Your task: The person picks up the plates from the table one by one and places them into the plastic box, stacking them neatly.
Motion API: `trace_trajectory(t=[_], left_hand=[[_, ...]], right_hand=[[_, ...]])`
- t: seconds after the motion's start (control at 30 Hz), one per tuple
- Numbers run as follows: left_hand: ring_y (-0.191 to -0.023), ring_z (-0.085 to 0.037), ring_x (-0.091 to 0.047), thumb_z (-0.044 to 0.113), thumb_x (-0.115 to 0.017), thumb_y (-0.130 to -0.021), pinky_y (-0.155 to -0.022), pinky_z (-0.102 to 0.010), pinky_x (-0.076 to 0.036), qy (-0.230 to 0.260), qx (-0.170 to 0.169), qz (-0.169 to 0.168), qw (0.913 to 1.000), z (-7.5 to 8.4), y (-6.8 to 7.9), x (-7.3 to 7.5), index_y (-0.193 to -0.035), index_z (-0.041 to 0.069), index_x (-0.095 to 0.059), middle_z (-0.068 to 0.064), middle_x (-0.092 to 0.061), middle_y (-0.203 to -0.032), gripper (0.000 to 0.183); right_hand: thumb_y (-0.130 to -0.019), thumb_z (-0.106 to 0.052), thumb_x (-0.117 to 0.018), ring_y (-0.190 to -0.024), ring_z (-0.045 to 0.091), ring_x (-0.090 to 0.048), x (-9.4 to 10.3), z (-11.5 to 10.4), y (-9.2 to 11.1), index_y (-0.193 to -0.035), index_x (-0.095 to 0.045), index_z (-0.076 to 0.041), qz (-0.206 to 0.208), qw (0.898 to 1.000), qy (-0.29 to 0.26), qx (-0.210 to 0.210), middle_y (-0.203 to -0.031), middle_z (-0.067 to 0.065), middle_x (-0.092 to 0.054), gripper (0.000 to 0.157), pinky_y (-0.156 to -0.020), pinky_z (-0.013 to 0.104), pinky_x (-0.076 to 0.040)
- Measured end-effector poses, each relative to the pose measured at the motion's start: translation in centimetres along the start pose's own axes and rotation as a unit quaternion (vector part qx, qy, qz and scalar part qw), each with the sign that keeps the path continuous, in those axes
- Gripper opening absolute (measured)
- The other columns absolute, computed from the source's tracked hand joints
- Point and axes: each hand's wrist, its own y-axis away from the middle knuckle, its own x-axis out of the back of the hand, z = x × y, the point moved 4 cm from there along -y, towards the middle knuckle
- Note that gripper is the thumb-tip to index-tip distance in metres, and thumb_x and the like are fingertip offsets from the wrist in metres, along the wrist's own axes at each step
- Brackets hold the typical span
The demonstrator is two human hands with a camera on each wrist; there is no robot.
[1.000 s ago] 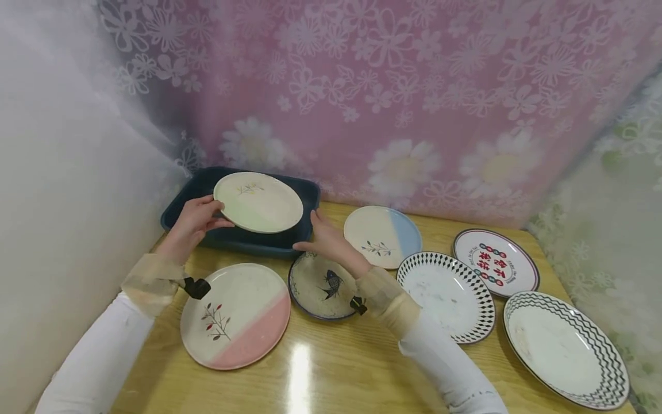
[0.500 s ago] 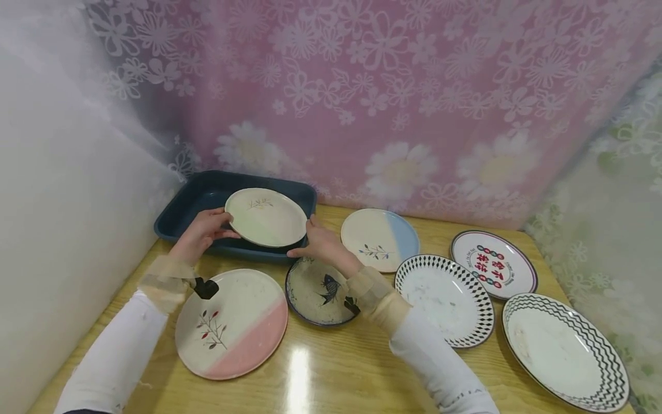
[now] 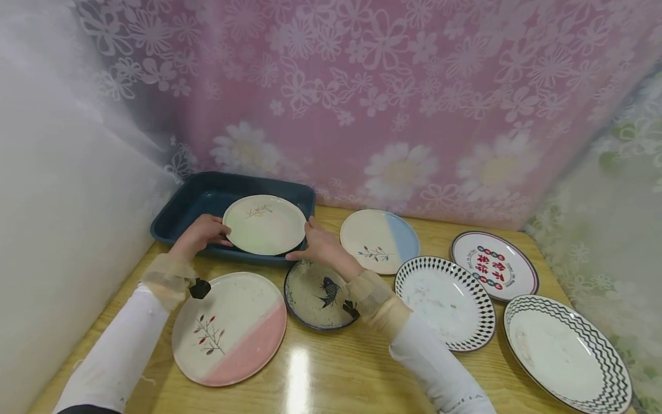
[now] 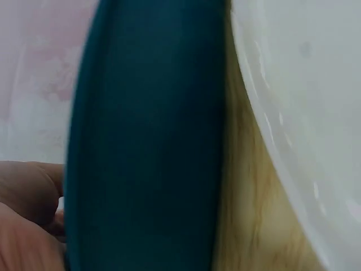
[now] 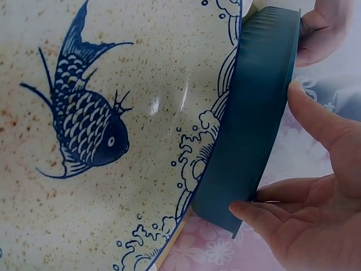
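Observation:
A cream plate with a small sprig motif hovers low over a dark blue tray at the table's back left. My left hand grips its left rim and my right hand grips its right rim. In the left wrist view the tray's outer wall fills the middle, with part of my left hand at the lower left. The right wrist view has the tray's wall between a fish plate and my right hand's fingers; the cream plate is hidden there.
On the wooden table lie a pink-and-white plate, the fish plate, a blue-and-cream plate, a diamond-rim plate, a plate with red characters and a zigzag-rim plate. A floral curtain hangs behind.
Both hands have lowered the cream plate down into the tray's opening, and it has levelled out. The other plates have not moved.

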Motion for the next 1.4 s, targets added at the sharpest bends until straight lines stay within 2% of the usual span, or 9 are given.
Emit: trace_trajectory(t=[0.17,0.3,0.4,0.5,0.67,0.87,1.03,1.17,1.4], left_hand=[[-0.061,-0.006,-0.069,0.002,-0.063,-0.097,-0.082,-0.038,-0.06,-0.135,-0.002,0.03,0.9904,-0.4,-0.1,0.4,-0.119,-0.02,-0.062,-0.015,-0.073,-0.085,0.032],[-0.064,-0.016,-0.072,0.01,-0.072,-0.091,-0.097,-0.055,-0.05,-0.282,0.004,0.061,0.9574,-0.1,-0.5,0.4,-0.092,-0.009,-0.074,-0.007,-0.072,-0.066,0.019],[-0.069,-0.024,-0.073,0.011,-0.075,-0.088,-0.103,-0.063,-0.042,-0.328,0.0,0.074,0.9418,0.2,-0.6,0.1,-0.09,-0.008,-0.072,-0.006,-0.069,-0.06,0.019],[-0.075,-0.03,-0.074,0.011,-0.077,-0.085,-0.109,-0.067,-0.033,-0.338,-0.014,0.087,0.9369,0.3,-0.7,-0.1,-0.101,-0.01,-0.069,-0.007,-0.07,-0.062,0.028],[-0.085,-0.037,-0.072,0.012,-0.077,-0.085,-0.111,-0.073,-0.023,-0.353,-0.025,0.088,0.9313,0.1,-1.0,-0.3,-0.104,-0.01,-0.068,-0.011,-0.072,-0.067,0.03],[-0.073,-0.029,-0.066,0.016,-0.071,-0.089,-0.087,-0.054,-0.05,-0.356,-0.017,0.068,0.9317,-0.3,-1.3,-0.3,-0.09,-0.006,-0.071,-0.011,-0.071,-0.069,0.022],[-0.069,-0.022,-0.064,0.024,-0.059,-0.099,-0.068,-0.037,-0.049,-0.354,-0.004,0.041,0.9342,-0.4,-1.5,-0.5,-0.087,-0.005,-0.072,-0.01,-0.072,-0.071,0.033],[-0.071,-0.024,-0.066,0.023,-0.053,-0.102,-0.07,-0.039,-0.051,-0.35,-0.011,0.041,0.9357,-0.4,-1.5,-0.4,-0.093,-0.006,-0.071,-0.011,-0.073,-0.074,0.035],[-0.068,-0.028,-0.063,0.014,-0.048,-0.099,-0.074,-0.048,-0.051,-0.346,-0.034,0.108,0.9313,-0.2,-0.8,-0.1,-0.084,-0.002,-0.065,-0.01,-0.066,-0.066,0.028]], right_hand=[[-0.089,-0.051,-0.074,-0.148,0.034,-0.034,-0.1,-0.2,0.1,-0.159,-0.023,0.001,0.003,1.0,0.015,0.005,-0.168,0.018,-0.011,0.101,-0.111,0.045,-0.043],[-0.09,-0.053,-0.073,-0.124,0.032,-0.059,0.0,-0.3,0.3,-0.159,-0.023,0.001,0.008,1.0,0.026,0.009,-0.168,0.017,-0.011,0.101,-0.091,0.039,-0.053],[-0.09,-0.054,-0.072,-0.09,0.026,-0.066,0.1,-0.3,0.4,-0.159,-0.023,0.001,0.008,1.0,0.026,0.008,-0.168,0.017,-0.011,0.101,-0.074,0.034,-0.051],[-0.09,-0.054,-0.072,-0.08,0.025,-0.064,0.1,-0.3,0.4,-0.16,-0.021,0.0,0.008,1.0,0.022,0.008,-0.168,0.017,-0.01,0.102,-0.073,0.035,-0.049],[-0.09,-0.054,-0.072,-0.107,0.033,-0.064,0.1,-0.2,0.5,-0.16,-0.02,0.0,0.01,1.0,0.023,0.009,-0.168,0.018,-0.01,0.102,-0.087,0.039,-0.051],[-0.09,-0.054,-0.072,-0.093,0.032,-0.065,-0.2,0.1,0.2,-0.16,-0.021,0.0,0.011,1.0,0.023,0.01,-0.168,0.017,-0.01,0.102,-0.076,0.038,-0.05],[-0.09,-0.055,-0.072,-0.104,0.033,-0.064,-0.3,0.3,0.1,-0.16,-0.02,-0.001,0.01,1.0,0.018,0.009,-0.168,0.017,-0.009,0.102,-0.087,0.04,-0.051],[-0.09,-0.054,-0.072,-0.09,0.031,-0.065,-0.2,0.4,0.1,-0.16,-0.019,-0.002,0.009,1.0,0.014,0.008,-0.169,0.017,-0.009,0.103,-0.084,0.04,-0.051],[-0.09,-0.055,-0.071,-0.068,0.023,-0.059,-0.3,0.4,0.2,-0.161,-0.019,-0.002,0.011,1.0,0.013,0.008,-0.169,0.016,-0.008,0.103,-0.078,0.037,-0.049]])
